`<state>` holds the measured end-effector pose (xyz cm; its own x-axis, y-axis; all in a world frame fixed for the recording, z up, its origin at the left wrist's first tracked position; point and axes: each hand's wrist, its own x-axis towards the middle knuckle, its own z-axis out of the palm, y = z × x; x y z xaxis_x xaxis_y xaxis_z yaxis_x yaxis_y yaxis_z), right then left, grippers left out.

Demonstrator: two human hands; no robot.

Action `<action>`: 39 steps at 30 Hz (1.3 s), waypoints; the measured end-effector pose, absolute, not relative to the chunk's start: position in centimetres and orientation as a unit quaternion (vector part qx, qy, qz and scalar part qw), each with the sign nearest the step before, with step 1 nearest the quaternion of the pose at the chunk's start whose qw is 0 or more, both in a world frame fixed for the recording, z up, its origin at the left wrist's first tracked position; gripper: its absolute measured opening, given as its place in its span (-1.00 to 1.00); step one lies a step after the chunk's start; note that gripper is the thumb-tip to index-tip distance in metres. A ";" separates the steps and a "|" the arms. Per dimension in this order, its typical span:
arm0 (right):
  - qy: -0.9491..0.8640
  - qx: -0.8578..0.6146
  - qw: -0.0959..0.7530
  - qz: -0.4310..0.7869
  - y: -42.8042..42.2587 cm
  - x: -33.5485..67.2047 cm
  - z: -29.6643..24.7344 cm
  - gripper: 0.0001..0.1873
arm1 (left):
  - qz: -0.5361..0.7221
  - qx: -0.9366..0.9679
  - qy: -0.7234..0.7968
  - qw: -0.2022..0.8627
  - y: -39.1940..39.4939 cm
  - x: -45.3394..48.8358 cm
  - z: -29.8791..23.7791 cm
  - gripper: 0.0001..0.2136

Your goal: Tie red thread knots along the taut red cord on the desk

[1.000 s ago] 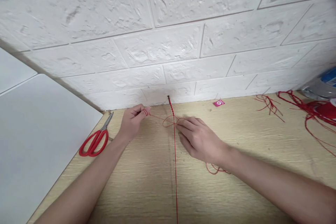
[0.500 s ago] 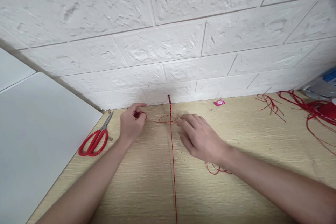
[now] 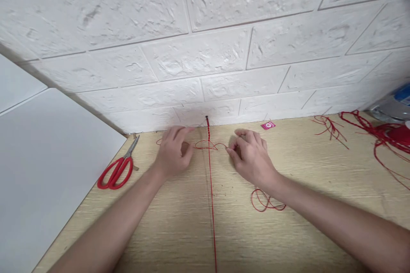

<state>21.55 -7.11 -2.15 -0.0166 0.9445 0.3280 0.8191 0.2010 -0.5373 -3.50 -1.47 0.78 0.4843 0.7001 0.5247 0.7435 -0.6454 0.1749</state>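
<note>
A taut red cord (image 3: 210, 196) runs straight down the wooden table (image 3: 301, 230) from a pin at the wall's foot. Near its top, a thinner red thread (image 3: 205, 145) forms a loose loop across it. My left hand (image 3: 174, 152) pinches that thread just left of the cord, fingers closed. My right hand (image 3: 251, 158) pinches the thread's other side just right of the cord. A slack coil of the thread (image 3: 265, 201) lies under my right wrist.
Red-handled scissors (image 3: 117, 171) lie at the table's left edge beside a white board (image 3: 41, 166). A small pink tag (image 3: 267, 125) sits by the white brick wall. Tangled red thread (image 3: 374, 136) and a blue-and-silver object (image 3: 395, 104) are at the far right.
Both hands have moved: the left slid right towards the cord, the right drew back right and closed into a pinch. The loop has shrunk and sits higher.
</note>
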 end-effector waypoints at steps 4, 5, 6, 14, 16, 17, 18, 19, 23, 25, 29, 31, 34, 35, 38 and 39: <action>-0.675 -0.550 0.451 0.196 -6.7 21.8 -1.9 -0.92 | -0.205 -0.891 -0.404 -0.017 -1.5 -3.4 0.7 -0.60; -0.657 -0.515 0.493 0.244 -6.5 21.9 -1.7 -0.91 | -0.202 -0.893 -0.402 -0.028 -1.5 -3.4 0.7 -0.61; -0.635 -0.478 0.528 0.300 -6.4 21.9 -1.5 -0.89 | -0.202 -0.893 -0.399 -0.042 -1.5 -3.4 0.7 -0.61; -0.501 -0.344 0.568 0.555 -5.9 21.8 -1.3 -0.71 | -0.199 -0.894 -0.391 -0.091 -1.1 -3.6 0.4 -0.65; -0.504 -0.362 0.555 0.554 -6.0 21.7 -1.4 -0.70 | -0.195 -0.892 -0.397 -0.096 -1.1 -3.6 0.4 -0.66; -0.510 -0.373 0.547 0.549 -6.1 21.7 -1.4 -0.70 | -0.193 -0.890 -0.402 -0.099 -1.1 -3.6 0.4 -0.67; -0.517 -0.386 0.541 0.540 -6.3 21.6 -1.4 -0.71 | -0.192 -0.887 -0.407 -0.102 -1.1 -3.6 0.4 -0.69; -0.525 -0.401 0.535 0.526 -6.4 21.6 -1.4 -0.72 | -0.191 -0.885 -0.412 -0.105 -1.1 -3.6 0.4 -0.70; -0.576 -0.474 0.512 0.425 -6.9 21.4 -1.1 -0.76 | -0.186 -0.878 -0.430 -0.102 -1.1 -3.7 0.3 -0.74; -0.601 -0.503 0.499 0.370 -7.0 21.5 -0.9 -0.79 | -0.187 -0.877 -0.433 -0.091 -1.1 -3.7 0.2 -0.76; -0.613 -0.555 0.471 0.307 -6.9 21.7 -1.1 -0.82 | -0.194 -0.870 -0.448 -0.065 -1.2 -3.7 0.2 -0.77; -0.616 -0.571 0.453 0.298 -6.7 21.8 -1.3 -0.85 | -0.192 -0.861 -0.468 -0.049 -1.3 -3.7 0.2 -0.76; -0.633 -0.580 0.426 0.286 -6.6 22.0 -1.5 -0.91 | -0.174 -0.843 -0.508 -0.033 -1.4 -3.8 0.1 -0.74; -0.639 -0.580 0.420 0.280 -6.6 22.0 -1.5 -0.93 | -0.170 -0.837 -0.519 -0.026 -1.4 -3.8 0.1 -0.73; -0.653 -0.574 0.421 0.259 -6.5 21.9 -1.6 -0.95 | -0.167 -0.828 -0.534 0.014 -1.3 -3.9 0.0 -0.73; -0.657 -0.570 0.426 0.250 -6.5 21.9 -1.6 -0.95 | -0.171 -0.830 -0.530 0.032 -1.3 -3.9 0.0 -0.74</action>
<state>21.93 -6.53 -1.58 0.0115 0.9616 0.2744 0.5353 0.2258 -0.8139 -3.95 -1.30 0.05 0.3788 0.8690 0.3185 0.8911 -0.4354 0.1283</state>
